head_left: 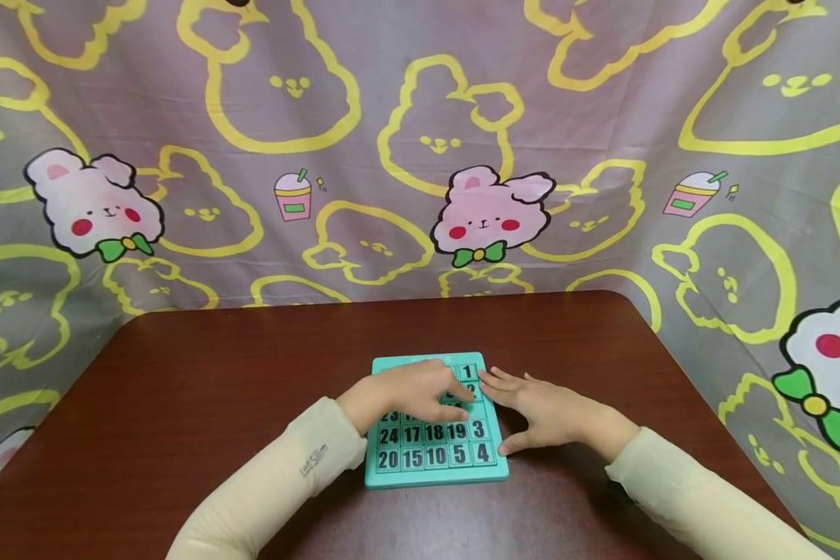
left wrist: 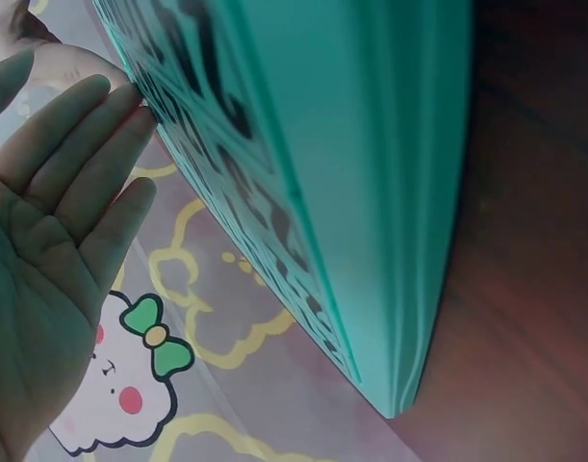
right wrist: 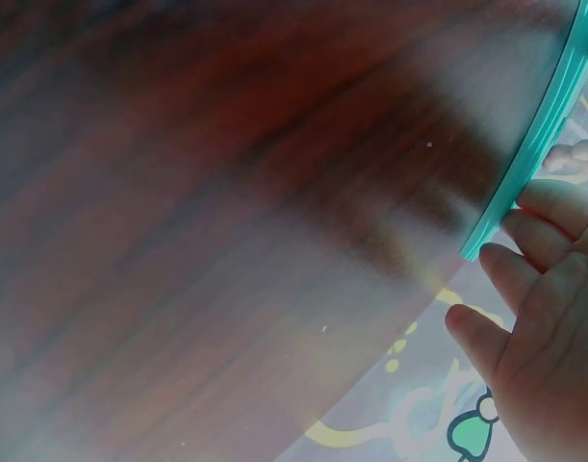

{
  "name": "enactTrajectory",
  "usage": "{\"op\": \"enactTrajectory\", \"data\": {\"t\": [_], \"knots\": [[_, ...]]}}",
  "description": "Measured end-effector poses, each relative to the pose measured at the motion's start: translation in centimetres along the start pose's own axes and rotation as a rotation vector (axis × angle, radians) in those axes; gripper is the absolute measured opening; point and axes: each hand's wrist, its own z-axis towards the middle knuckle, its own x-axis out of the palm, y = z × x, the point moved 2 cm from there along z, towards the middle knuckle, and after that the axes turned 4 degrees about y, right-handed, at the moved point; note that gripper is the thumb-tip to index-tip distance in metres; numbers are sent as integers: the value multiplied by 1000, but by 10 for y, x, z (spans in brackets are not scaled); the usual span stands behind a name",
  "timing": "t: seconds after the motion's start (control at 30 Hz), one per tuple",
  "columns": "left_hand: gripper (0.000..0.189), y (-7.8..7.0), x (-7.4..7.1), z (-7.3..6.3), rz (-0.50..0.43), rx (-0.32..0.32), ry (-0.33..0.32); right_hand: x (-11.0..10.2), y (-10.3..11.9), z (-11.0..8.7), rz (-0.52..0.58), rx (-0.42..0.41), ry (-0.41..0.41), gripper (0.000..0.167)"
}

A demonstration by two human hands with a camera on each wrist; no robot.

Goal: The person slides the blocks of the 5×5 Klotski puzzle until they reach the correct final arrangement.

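A turquoise sliding number puzzle (head_left: pixel 437 478) lies on the table with black-numbered tiles in a square frame. Over its upper part reaches my left hand (head_left: pixel 423 390), palm down, hiding many of the upper tiles. Its fingertips are at the right-hand columns, close to the tile marked 2 (head_left: pixel 471 390). An opening among the tiles shows above the 3 tile (head_left: pixel 478 429). My right hand (head_left: pixel 549 411) is spread along the frame's right side, fingertips at the edge and thumb by the lower right corner. In the left wrist view the left fingers (left wrist: pixel 77 144) look extended.
The puzzle rests on a dark reddish-brown wooden table (head_left: pixel 252 373) with rounded far corners. A curtain (head_left: pixel 364 155) printed with cartoon bears and rabbits hangs behind the table and along its sides. Pale long sleeves (head_left: pixel 273 482) cover both forearms.
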Motion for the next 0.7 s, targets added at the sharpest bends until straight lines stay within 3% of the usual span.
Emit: {"op": "enactTrajectory", "data": {"t": [0.3, 0.7], "knots": [[41, -5, 1, -6, 39, -2, 1, 0, 1, 0, 15, 0, 7, 99], [39, -27, 7, -25, 61, 109, -40, -3, 2, 0, 15, 1, 8, 98]]}}
